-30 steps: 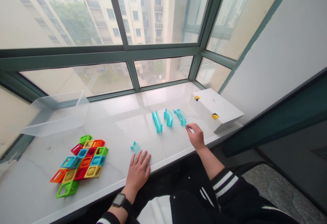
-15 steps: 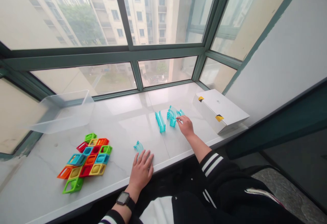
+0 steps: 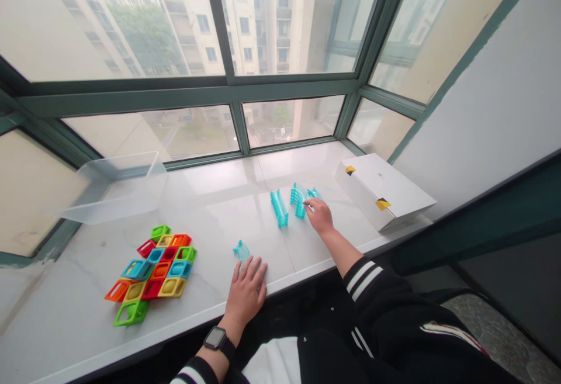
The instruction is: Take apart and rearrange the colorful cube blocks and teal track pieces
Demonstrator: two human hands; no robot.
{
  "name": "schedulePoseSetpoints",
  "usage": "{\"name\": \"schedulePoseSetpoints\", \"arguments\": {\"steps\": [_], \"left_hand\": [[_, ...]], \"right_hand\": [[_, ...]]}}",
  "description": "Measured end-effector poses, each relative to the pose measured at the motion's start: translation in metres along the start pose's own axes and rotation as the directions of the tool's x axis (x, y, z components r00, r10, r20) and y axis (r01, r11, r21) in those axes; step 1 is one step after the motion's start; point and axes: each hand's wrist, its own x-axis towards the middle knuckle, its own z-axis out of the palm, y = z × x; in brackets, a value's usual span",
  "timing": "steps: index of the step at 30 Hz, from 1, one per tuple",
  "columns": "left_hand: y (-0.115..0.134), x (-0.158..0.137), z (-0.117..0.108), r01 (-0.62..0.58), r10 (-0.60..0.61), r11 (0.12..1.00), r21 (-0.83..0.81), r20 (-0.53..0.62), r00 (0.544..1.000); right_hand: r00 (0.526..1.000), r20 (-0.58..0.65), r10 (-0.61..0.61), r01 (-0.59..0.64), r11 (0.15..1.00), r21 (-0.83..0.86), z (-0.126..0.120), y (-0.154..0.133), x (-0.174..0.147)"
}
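Note:
My right hand (image 3: pixel 319 215) reaches over the white sill with thumb and fingers pinched at the near right edge of a curved, clear turquoise track piece (image 3: pixel 298 199). Another turquoise piece (image 3: pixel 314 194) shows partly behind those fingers. To the left lies a straight turquoise track piece (image 3: pixel 279 208), apart from the curved one. My left hand (image 3: pixel 248 290) rests flat near the sill's front edge, fingers spread, holding nothing. Just beyond its fingertips sits a small curved turquoise piece (image 3: pixel 241 250). A dark watch (image 3: pixel 215 338) is on the left wrist.
Colourful hollow plastic blocks (image 3: pixel 153 273) lie joined in a patch at the left. Behind them stands a clear plastic bin (image 3: pixel 118 191). A white box (image 3: pixel 385 188) with yellow-and-black tape pieces is at the right, near the wall. Green-framed windows (image 3: pixel 184 99) border the sill (image 3: pixel 210 197).
The whole scene has shifted slightly rightward in view. Both hands keep nearly the same places, the right still pinching at the curved track piece and the left lying flat.

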Motion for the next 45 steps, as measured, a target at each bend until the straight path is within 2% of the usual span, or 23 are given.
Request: {"name": "schedulePoseSetpoints", "arguments": {"steps": [18, 25, 45], "left_hand": [[0.002, 0.002, -0.004, -0.001, 0.001, 1.000, 0.018, 0.007, 1.000], [0.009, 0.004, -0.008, 0.048, -0.048, 0.999, -0.024, -0.011, 0.999], [0.010, 0.005, -0.011, 0.058, -0.059, 0.997, -0.053, -0.024, 0.998]], "right_hand": [[1.000, 0.018, 0.009, -0.010, 1.000, 0.024, -0.003, 0.001, -0.001], [1.000, 0.020, 0.022, -0.023, 0.999, 0.038, -0.003, 0.001, -0.001], [0.998, 0.058, 0.040, -0.042, 0.998, 0.037, -0.002, 0.006, -0.004]]}}
